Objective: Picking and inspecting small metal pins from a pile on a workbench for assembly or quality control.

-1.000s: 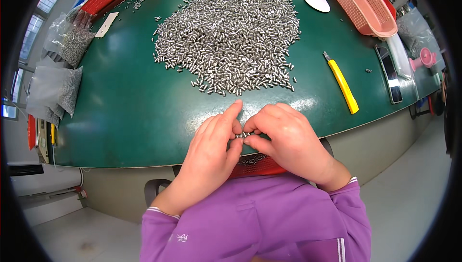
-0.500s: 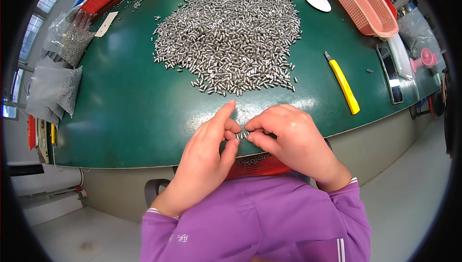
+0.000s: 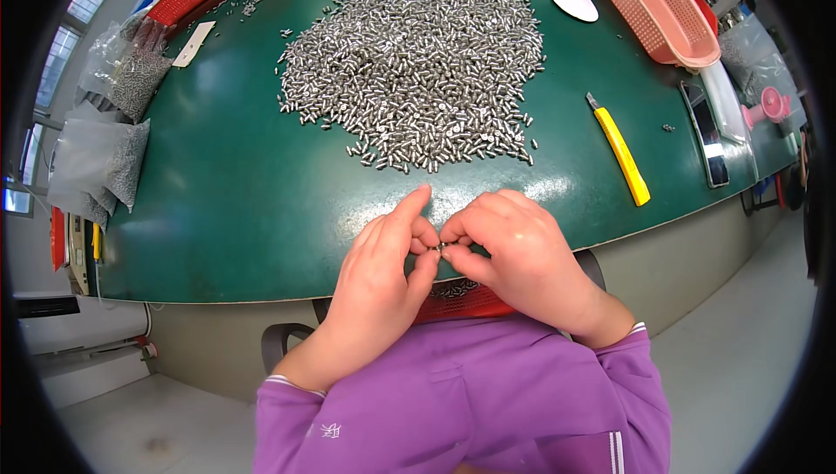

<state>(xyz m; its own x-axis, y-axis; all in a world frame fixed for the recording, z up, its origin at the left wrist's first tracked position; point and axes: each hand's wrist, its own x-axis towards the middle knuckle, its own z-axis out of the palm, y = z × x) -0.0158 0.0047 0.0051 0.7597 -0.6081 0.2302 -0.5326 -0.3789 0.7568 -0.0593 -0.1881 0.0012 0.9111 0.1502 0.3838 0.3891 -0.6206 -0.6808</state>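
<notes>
My left hand (image 3: 379,261) and my right hand (image 3: 522,252) meet at the front edge of the green table (image 3: 209,213). Thumb and fingers of each are pinched together, and their tips nearly touch. Between them glint small silver metal pieces (image 3: 441,248), mostly covered by the fingertips. The left index finger points up and away from the pinch. Beyond the hands spreads a large heap of small silver metal pieces (image 3: 418,65), short and cylindrical with narrowed ends.
A yellow utility knife (image 3: 623,156) and a phone (image 3: 704,134) lie to the right. A pink basket (image 3: 653,4) is at the far right. Filled plastic bags (image 3: 96,156) stand at the left edge. Below the table edge, a red basket (image 3: 461,307) sits before my lap.
My hands have drawn slightly closer together, the right moving a little left. The metal pieces between the fingertips, showing in a short row before, are now more covered.
</notes>
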